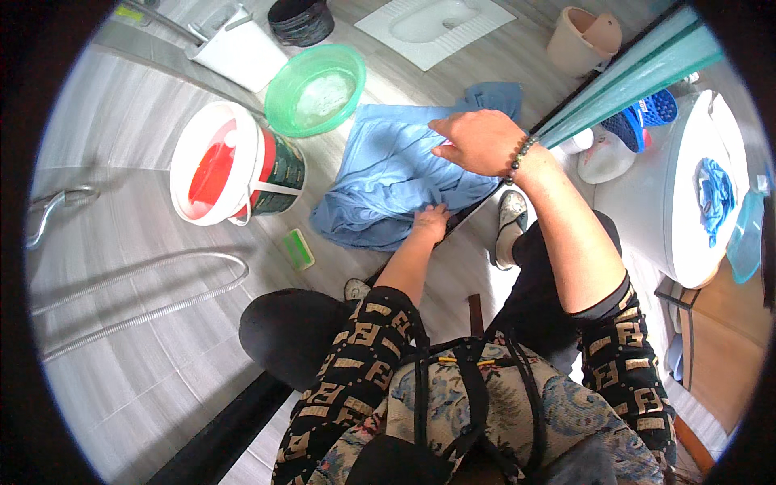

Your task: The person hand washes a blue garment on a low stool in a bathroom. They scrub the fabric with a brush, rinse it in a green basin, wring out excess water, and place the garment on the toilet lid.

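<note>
A light blue garment [388, 153] lies spread and rumpled on the tiled floor in front of me, its near part bunched in folds. On its near edge my left hand [432, 221] rests, fingers spread and pressing the cloth. My right hand [478, 141], with a beaded bracelet at the wrist, is over the right part of the garment. Its back faces up and the fingers bend downward; thumb and forefinger are apart, with a small pale patch between them that I cannot make out. Beside the garment on the left lies a small green-and-white brush [298, 249].
A green basin [315, 90] with suds and a large white-rimmed bucket [184, 198] stand left. Behind are a squat toilet [436, 23], a black bucket [301, 23] and a beige bucket [584, 40]. A glass door edge [638, 77] and a white washing machine [647, 194] are right.
</note>
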{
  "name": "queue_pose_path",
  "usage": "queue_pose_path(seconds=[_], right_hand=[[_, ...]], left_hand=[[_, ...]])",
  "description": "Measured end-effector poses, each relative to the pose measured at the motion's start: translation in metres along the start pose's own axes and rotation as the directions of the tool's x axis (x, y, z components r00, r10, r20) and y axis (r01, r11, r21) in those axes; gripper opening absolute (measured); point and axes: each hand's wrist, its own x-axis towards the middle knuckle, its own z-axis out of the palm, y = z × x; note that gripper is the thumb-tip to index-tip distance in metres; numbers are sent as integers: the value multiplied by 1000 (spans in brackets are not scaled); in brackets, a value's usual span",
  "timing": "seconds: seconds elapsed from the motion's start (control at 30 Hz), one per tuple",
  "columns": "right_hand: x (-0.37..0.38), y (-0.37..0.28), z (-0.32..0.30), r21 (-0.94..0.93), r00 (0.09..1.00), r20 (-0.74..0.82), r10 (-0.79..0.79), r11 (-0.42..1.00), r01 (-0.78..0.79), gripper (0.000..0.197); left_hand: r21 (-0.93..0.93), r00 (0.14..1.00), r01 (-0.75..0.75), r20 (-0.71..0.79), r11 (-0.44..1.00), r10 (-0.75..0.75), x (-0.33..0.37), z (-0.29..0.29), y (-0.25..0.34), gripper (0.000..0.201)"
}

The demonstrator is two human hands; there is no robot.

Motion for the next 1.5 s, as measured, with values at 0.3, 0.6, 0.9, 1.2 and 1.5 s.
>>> queue_pose_path(seconds=[0.3, 0.6, 0.9, 1.2, 1.5], right_hand=[[0, 18, -12, 32, 987, -57, 147, 989, -146, 35], [19, 27, 12, 70, 977, -150, 151, 987, -142, 41], [54, -7, 61, 974, 940, 187, 285, 70, -215, 85], [51, -19, 44, 921, 932, 73, 355, -382, 74, 34], [44, 12, -15, 923, 924, -177, 340, -268, 276, 27]], left_hand=[[-289, 1000, -18, 3, 957, 19, -12, -97, -70, 44], [-948, 911, -229, -289, 221, -295, -165, -251, -84, 28], [-719, 803, -592, -561, -363, -200, -202, -262, -51, 26], [-749, 802, -596, -533, -291, -270, -190, -252, -68, 5], [-843, 914, -373, -405, 387, -1, -184, -257, -56, 21]])
